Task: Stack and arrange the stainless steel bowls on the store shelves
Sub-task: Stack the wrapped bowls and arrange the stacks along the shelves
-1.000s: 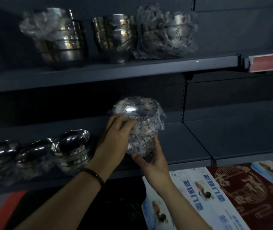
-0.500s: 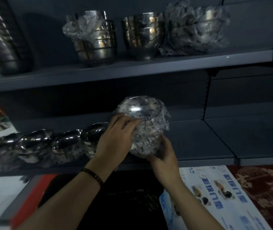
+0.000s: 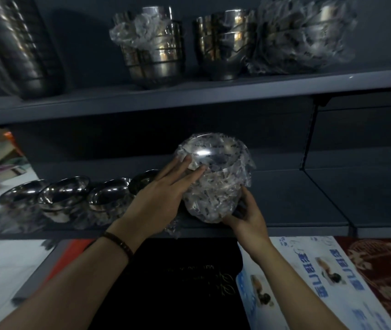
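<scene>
One plastic-wrapped bowl stack [image 3: 216, 184] is being held at the lower shelf [image 3: 296, 206], left hand [image 3: 161, 201] pressing open-fingered against it, right hand [image 3: 249, 217] gripping its base.

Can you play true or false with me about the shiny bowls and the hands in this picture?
1. The wrapped bowl stack is covered in clear plastic. True.
2. The right hand touches nothing. False: it holds the wrapped stack near its bottom.
3. The left hand lies with straight fingers against the wrapped stack. True.
4. The upper shelf has no bowls on it. False: several bowl stacks stand there.
5. The unwrapped bowls sit to the right of the wrapped stack. False: they line up on its left.
</scene>
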`<action>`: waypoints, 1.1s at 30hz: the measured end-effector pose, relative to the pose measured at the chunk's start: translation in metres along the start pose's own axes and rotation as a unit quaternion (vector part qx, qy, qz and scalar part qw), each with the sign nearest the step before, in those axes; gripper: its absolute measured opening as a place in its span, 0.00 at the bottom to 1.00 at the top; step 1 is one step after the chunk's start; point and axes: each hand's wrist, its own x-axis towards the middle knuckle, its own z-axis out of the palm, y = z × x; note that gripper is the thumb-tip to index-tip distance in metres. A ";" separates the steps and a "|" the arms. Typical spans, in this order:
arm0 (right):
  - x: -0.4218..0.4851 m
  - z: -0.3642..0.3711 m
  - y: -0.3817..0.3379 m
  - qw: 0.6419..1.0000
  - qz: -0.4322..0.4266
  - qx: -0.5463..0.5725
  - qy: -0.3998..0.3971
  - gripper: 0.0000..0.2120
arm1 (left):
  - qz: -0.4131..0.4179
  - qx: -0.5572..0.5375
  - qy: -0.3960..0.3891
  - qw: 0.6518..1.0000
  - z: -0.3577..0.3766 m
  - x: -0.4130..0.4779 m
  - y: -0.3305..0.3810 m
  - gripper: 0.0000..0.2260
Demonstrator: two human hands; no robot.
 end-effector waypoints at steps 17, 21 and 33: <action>-0.028 0.021 0.012 0.999 -0.032 -0.013 0.022 0.46 | -0.039 -0.009 -0.019 0.999 -0.017 -0.025 -0.008 0.30; -0.028 0.023 0.014 0.998 -0.039 -0.042 -0.010 0.54 | -0.043 0.011 -0.015 0.999 -0.015 -0.027 -0.003 0.34; -0.044 0.049 0.013 0.998 -0.025 -0.047 -0.018 0.62 | -0.063 0.004 -0.049 0.997 -0.013 -0.029 0.001 0.48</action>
